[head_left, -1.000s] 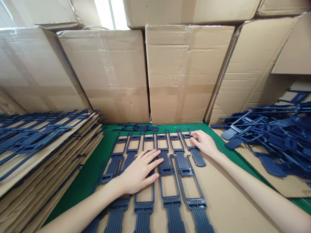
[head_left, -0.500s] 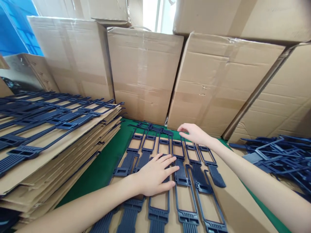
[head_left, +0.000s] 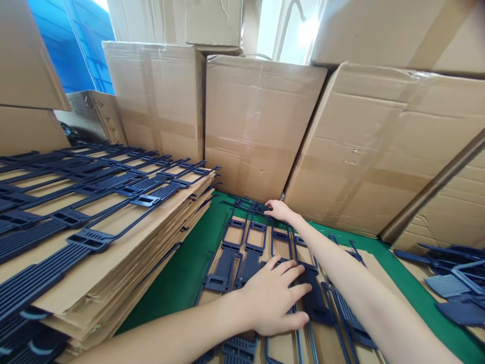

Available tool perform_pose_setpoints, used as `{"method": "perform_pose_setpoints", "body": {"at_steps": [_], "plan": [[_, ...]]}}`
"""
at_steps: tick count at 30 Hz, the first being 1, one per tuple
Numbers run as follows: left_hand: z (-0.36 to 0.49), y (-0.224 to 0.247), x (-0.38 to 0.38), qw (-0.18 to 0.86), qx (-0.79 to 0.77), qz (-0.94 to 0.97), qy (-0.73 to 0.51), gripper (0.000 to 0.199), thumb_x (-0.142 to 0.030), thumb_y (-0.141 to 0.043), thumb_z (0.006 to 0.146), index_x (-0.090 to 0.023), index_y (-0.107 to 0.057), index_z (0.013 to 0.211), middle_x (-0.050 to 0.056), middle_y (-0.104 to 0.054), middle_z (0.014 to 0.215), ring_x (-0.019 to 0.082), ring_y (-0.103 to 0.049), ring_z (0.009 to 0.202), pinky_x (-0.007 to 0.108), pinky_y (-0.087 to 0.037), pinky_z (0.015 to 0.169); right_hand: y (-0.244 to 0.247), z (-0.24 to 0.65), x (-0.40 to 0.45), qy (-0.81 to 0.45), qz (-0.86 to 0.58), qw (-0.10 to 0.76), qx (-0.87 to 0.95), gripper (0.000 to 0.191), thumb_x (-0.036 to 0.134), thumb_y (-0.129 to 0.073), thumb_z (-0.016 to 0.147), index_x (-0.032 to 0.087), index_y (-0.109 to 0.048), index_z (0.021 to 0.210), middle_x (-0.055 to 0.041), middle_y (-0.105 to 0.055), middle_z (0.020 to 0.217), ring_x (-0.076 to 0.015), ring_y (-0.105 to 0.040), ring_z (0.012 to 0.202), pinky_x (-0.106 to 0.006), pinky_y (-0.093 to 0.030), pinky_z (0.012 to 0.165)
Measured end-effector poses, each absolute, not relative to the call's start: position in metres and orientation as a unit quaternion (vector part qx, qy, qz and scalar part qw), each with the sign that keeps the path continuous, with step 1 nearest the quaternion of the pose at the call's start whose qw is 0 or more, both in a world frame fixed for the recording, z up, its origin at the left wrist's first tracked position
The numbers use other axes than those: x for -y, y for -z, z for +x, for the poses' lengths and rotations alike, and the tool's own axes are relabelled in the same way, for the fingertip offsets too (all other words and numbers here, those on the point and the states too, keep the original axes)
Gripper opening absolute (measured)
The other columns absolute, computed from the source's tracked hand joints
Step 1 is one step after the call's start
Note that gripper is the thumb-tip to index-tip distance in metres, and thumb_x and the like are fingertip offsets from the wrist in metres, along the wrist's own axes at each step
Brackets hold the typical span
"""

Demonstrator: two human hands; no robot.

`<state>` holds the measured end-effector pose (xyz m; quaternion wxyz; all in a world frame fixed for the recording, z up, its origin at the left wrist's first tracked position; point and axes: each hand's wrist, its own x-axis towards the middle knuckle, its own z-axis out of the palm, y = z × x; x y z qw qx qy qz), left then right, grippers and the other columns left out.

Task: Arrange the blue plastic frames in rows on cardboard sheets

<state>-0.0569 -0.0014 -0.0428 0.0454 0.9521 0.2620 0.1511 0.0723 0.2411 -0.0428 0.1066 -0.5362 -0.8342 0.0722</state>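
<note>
Dark blue plastic frames with ribbed ends [head_left: 228,263] lie in rows on a cardboard sheet [head_left: 282,244]. My left hand [head_left: 278,296] lies flat over the middle of them, palm down with its fingers spread. At the far end, my right hand [head_left: 279,210] has its fingers curled at the end of a dark blue plastic frame [head_left: 250,205] that lies crosswise on the green surface. The fingertips seem to pinch this frame, though the contact is partly hidden. My right forearm covers some frames on the right.
To the left stands a stack of cardboard sheets [head_left: 159,253] with similar frames [head_left: 91,237] on top. Large cardboard boxes [head_left: 261,126] wall off the back. A loose pile of blue plastic parts [head_left: 458,283] lies at right, and the green tabletop [head_left: 166,283] shows between.
My right hand has moved left along the far edge to the crosswise frame. My left hand remains flat on the frames. The view has turned left.
</note>
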Motion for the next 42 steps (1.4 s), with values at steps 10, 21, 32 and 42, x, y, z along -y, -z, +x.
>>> {"method": "perform_pose_setpoints", "body": {"at_steps": [10, 21, 32, 42], "plan": [[-0.057, 0.042, 0.002, 0.048, -0.261, 0.952, -0.152, 0.054, -0.05, -0.042, 0.094, -0.016, -0.05, 0.135, 0.017, -0.042, 0.144, 0.031, -0.035, 0.136, 0.053, -0.025, 0.112, 0.031, 0.065, -0.243, -0.07, -0.541, 0.111, 0.831, 0.021, 0.019, -0.076, 0.072, 0.017, -0.073, 0.093, -0.0033, -0.069, 0.083, -0.0173, -0.065, 0.079, -0.023, -0.048, 0.07], [-0.058, 0.043, 0.002, 0.052, -0.261, 0.952, -0.153, 0.054, -0.051, -0.04, 0.095, -0.017, -0.049, 0.136, 0.016, -0.041, 0.146, 0.03, -0.033, 0.138, 0.052, -0.024, 0.112, 0.012, 0.084, -0.219, 0.0, -0.499, 0.206, 0.842, 0.014, 0.02, -0.065, 0.083, 0.02, -0.072, 0.095, -0.0049, -0.06, 0.095, -0.0177, -0.059, 0.088, -0.026, -0.045, 0.078], [-0.059, 0.039, 0.002, 0.052, -0.263, 0.952, -0.149, 0.052, -0.05, -0.044, 0.094, -0.018, -0.05, 0.135, 0.014, -0.039, 0.148, 0.029, -0.034, 0.138, 0.049, -0.022, 0.114, -0.046, 0.177, -0.164, 0.157, -0.425, 0.304, 0.838, 0.017, 0.026, -0.057, 0.087, 0.023, -0.072, 0.093, -0.0027, -0.057, 0.087, -0.0171, -0.058, 0.074, -0.029, -0.046, 0.07], [-0.061, 0.035, -0.001, 0.072, -0.263, 0.953, -0.132, 0.052, -0.048, -0.044, 0.094, -0.022, -0.047, 0.139, 0.012, -0.033, 0.152, 0.03, -0.029, 0.14, 0.052, -0.02, 0.115, 0.009, 0.339, -0.147, 0.18, -0.548, 0.274, 0.77, 0.028, 0.036, -0.05, 0.086, 0.022, -0.074, 0.09, -0.0045, -0.059, 0.083, -0.0197, -0.061, 0.072, -0.033, -0.049, 0.067]]}}
